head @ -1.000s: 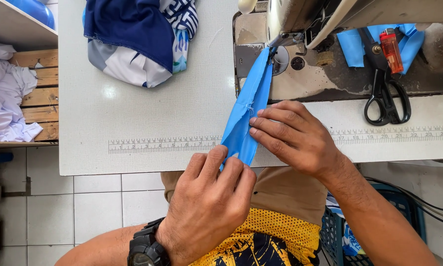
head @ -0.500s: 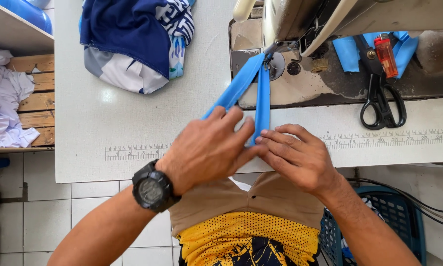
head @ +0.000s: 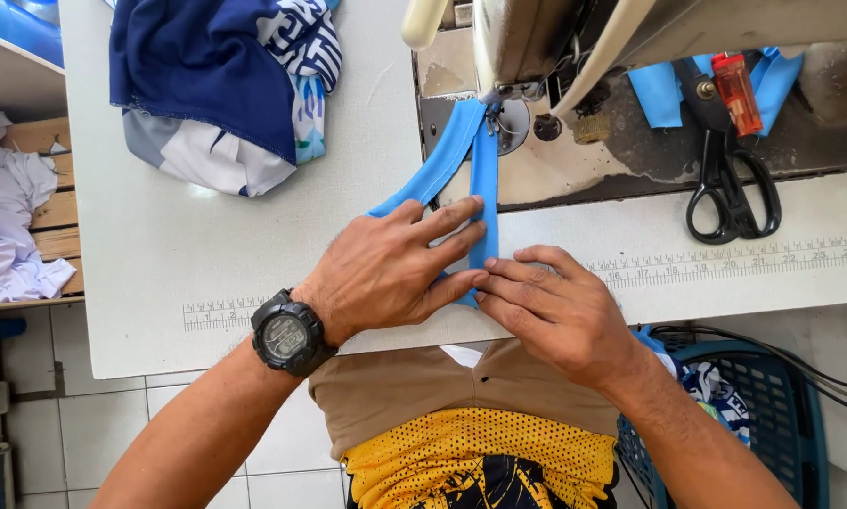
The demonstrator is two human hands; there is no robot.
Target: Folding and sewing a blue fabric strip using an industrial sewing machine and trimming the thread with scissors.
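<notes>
A light blue fabric strip, folded into a narrow V, runs from under the sewing machine needle toward me. My left hand, with a black watch on its wrist, lies flat on the strip's near end and presses it to the white table. My right hand rests beside it, with fingertips pinching the strip's lower edge. The near tip of the strip is hidden under both hands.
Black scissors and an orange lighter lie on the machine bed at right, with more blue fabric behind. A pile of navy and white cloth sits at top left. A blue basket stands lower right, and white cloth lies on a shelf at left.
My left hand moved up from the table edge onto the strip and flattened over it. The strip, first one band, now lies spread in a V. My right hand shifted slightly down.
</notes>
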